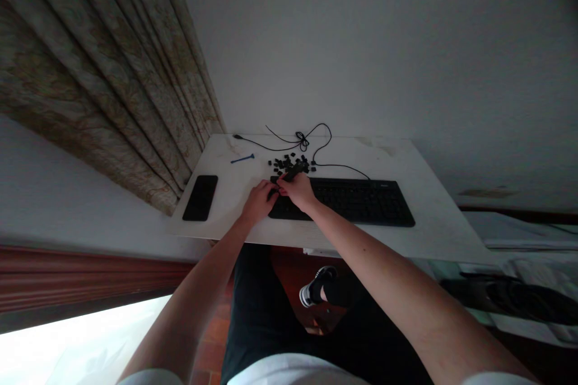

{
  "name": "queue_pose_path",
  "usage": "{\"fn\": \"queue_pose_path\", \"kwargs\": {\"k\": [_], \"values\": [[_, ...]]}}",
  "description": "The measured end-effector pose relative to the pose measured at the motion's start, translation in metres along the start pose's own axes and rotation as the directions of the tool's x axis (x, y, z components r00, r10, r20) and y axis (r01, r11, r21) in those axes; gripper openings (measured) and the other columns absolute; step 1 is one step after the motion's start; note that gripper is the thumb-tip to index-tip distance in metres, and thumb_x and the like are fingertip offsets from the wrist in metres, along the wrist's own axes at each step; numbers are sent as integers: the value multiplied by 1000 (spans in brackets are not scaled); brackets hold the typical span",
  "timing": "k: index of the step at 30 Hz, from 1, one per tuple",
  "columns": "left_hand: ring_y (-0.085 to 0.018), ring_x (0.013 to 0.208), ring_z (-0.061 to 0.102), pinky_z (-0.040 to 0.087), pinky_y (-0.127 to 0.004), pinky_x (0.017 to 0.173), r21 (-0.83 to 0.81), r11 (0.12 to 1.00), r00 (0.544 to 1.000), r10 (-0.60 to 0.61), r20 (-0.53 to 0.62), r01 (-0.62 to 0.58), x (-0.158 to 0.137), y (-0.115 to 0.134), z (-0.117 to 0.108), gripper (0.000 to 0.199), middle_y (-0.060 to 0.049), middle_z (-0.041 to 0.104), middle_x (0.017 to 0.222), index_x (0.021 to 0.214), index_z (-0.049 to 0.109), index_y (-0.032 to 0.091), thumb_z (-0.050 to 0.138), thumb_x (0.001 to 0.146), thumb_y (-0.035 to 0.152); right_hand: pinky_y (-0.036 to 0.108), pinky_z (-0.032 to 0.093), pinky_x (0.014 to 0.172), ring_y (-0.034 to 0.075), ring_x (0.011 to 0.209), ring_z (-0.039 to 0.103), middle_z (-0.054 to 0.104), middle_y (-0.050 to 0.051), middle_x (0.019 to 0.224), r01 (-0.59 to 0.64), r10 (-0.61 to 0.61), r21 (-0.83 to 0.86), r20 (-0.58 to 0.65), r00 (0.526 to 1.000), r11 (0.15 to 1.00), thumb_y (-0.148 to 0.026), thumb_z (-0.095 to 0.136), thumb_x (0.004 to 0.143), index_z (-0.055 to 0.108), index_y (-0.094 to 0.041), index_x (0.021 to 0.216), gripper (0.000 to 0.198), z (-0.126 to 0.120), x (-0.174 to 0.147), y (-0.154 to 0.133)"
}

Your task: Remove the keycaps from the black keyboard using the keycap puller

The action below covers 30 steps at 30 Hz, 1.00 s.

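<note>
A black keyboard (361, 200) lies along the front of the white table (239, 216). At its left end my left hand (259, 200) rests with bent fingers and thumb close together; what they pinch there is too small and dark to name. My right hand (297, 190) is closed around a dark, stick-shaped tool (294, 172), whose upper end points up and right. The fingertips of both hands nearly meet over the keyboard's upper left corner. Just behind the hands lies a scattered pile of small black keycaps (285, 162).
A black cable (343, 166) runs from the keyboard to a knotted bundle near the wall. Left on the table are a blue stick-like tool (242, 158) and a black phone (200, 198). A patterned curtain (135, 60) hangs at the left.
</note>
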State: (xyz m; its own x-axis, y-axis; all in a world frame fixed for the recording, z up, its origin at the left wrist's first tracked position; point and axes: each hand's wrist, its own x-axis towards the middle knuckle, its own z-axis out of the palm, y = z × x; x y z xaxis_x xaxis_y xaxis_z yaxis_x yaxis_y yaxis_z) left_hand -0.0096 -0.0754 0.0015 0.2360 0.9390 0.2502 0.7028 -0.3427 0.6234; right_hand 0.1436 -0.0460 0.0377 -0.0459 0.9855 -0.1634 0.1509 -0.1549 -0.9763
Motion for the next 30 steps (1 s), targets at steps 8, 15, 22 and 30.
{"fn": "queue_pose_path", "kwargs": {"k": [8, 15, 22, 30], "values": [[-23, 105, 63, 52, -42, 96, 21, 1000, 1000, 2, 5, -2, 0, 0, -1, 14, -6, 63, 108, 103, 65, 22, 59, 91, 18, 27, 57, 69, 18, 70, 72, 72, 5, 69, 139, -136, -318, 32, 990, 938, -18, 65, 82, 73, -15, 83, 9, 2, 0, -11], [-24, 106, 63, 52, -41, 96, 56, 998, 1000, 22, -4, -21, -1, -1, 1, 17, -8, 63, 110, 109, 64, 21, 57, 93, 19, 22, 48, 67, 18, 73, 71, 72, 7, 69, 235, -209, -522, 110, 972, 820, -17, 60, 86, 73, -15, 71, 20, 1, -13, -34], [-25, 108, 63, 52, -42, 95, 98, 995, 1000, 20, 3, -20, -2, -2, 3, 18, -9, 63, 110, 111, 62, 21, 56, 94, 20, 21, 44, 61, 17, 70, 69, 72, 7, 69, 205, -190, -590, 89, 978, 781, -20, 60, 88, 73, -15, 71, 21, 4, -13, -37], [-26, 110, 62, 51, -43, 95, 114, 993, 1000, 8, 8, -9, -1, -4, 5, 21, -11, 63, 115, 115, 61, 20, 55, 95, 21, 24, 48, 66, 22, 78, 71, 72, 11, 71, 201, -212, -591, 51, 976, 781, -21, 60, 87, 70, -15, 69, 22, 6, -16, -44]]}}
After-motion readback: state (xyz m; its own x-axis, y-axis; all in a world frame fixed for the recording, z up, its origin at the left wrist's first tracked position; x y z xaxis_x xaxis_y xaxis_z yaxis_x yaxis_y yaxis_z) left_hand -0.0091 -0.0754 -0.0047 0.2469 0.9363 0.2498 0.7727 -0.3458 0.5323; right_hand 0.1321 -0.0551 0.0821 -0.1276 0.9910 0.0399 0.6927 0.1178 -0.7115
